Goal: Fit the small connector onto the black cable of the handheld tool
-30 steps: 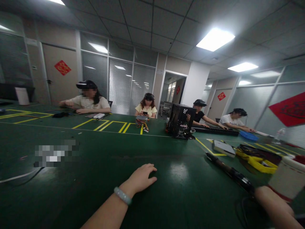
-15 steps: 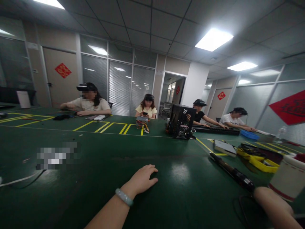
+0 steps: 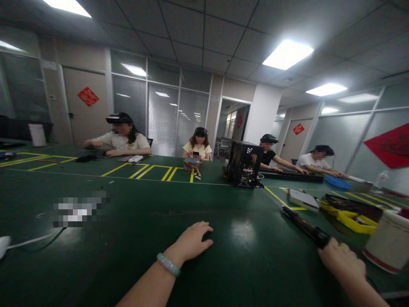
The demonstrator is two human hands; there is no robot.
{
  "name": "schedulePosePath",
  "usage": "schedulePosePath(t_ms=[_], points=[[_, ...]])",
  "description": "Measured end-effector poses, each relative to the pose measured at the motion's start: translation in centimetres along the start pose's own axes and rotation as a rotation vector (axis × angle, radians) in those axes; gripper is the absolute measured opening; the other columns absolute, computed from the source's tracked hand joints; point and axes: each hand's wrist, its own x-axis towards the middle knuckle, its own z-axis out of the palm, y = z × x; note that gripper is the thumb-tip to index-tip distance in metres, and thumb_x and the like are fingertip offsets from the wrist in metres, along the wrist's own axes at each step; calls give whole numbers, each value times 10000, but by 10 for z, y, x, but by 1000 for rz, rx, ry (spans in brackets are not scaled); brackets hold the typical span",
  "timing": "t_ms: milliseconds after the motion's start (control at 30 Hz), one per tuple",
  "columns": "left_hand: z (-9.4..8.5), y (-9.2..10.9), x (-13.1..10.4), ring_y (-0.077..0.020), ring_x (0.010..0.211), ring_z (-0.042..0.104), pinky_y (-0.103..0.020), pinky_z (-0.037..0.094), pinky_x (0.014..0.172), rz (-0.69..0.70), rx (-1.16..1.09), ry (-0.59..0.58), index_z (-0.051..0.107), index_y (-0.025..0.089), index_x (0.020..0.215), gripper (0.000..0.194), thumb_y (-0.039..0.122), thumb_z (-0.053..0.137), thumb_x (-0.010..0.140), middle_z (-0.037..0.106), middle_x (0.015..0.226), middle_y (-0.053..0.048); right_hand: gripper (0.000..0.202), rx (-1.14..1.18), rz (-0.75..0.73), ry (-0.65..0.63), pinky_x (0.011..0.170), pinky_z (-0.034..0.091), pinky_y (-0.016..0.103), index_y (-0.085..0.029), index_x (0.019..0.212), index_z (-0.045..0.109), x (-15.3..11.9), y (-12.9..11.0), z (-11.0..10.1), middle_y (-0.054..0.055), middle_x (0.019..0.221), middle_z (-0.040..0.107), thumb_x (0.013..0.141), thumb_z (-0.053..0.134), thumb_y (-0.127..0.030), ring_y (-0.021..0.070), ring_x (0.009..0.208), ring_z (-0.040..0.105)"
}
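Gripping a long dark stick-shaped tool (image 3: 302, 224) in the right hand (image 3: 341, 258).
Covering its near end; showing the left hand (image 3: 193, 241) loosely spread over the green desk (image 3: 249, 275).

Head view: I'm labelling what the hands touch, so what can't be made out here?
In the head view:
Right hand: its back hides the fingertips and the near end of the black rod.
Left hand: its back hides whether the palm touches the green table.
Pale object, left: masked by pixelation.
White object: cut off by the left edge.
Yellow tray: contents too small, blurred.
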Motion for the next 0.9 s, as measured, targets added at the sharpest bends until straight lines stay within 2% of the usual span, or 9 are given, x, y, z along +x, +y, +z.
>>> schedulePosePath(t_ms=[133, 267, 400, 567, 733, 900], points=[[1, 0, 1, -333, 1393, 280, -547, 258, 1109, -14, 5, -5, 518, 348, 1323, 527, 564, 539, 843, 371, 1499, -20, 544, -28, 19, 1, 833, 445, 520, -128, 1208, 532, 6, -18, -3, 241, 1107, 554, 828, 426, -502, 429, 1022, 590], [2, -3, 3, -337, 1393, 277, -544, 260, 1109, -10, -3, -5, 514, 343, 1328, 533, 565, 538, 844, 372, 1499, -20, 674, 83, 131, -39, 815, 432, 555, -125, 1227, 534, 21, -19, 1, 280, 1180, 518, 799, 404, -630, 486, 1080, 538], [2, -4, 2, -334, 1395, 273, -537, 260, 1111, -5, -2, -3, 511, 335, 1331, 537, 564, 536, 846, 370, 1499, -28, 682, 168, 241, 25, 802, 389, 620, -201, 1334, 472, 27, -14, 14, 260, 1286, 470, 798, 382, -613, 529, 1135, 474], [1, -3, 1, -339, 1393, 275, -548, 267, 1103, -13, -11, -10, 516, 348, 1322, 527, 562, 538, 841, 371, 1498, -25, 662, 174, 253, 62, 763, 359, 649, -220, 1311, 509, 28, -11, 23, 268, 1245, 492, 800, 351, -610, 557, 1091, 474], [1, -2, 2, -345, 1395, 268, -562, 267, 1098, -20, -10, -10, 509, 353, 1327, 531, 562, 535, 839, 363, 1503, -21, 664, 147, 227, 72, 795, 361, 646, -205, 1294, 519, 23, -13, 20, 261, 1247, 483, 831, 287, -621, 555, 1096, 471], [1, -4, 2, -336, 1395, 273, -547, 273, 1100, -2, -6, -16, 503, 357, 1334, 531, 561, 528, 845, 364, 1502, -12, 633, 132, 226, 51, 792, 375, 633, -196, 1246, 545, 19, -15, 16, 271, 1235, 493, 828, 314, -613, 541, 1095, 490]])
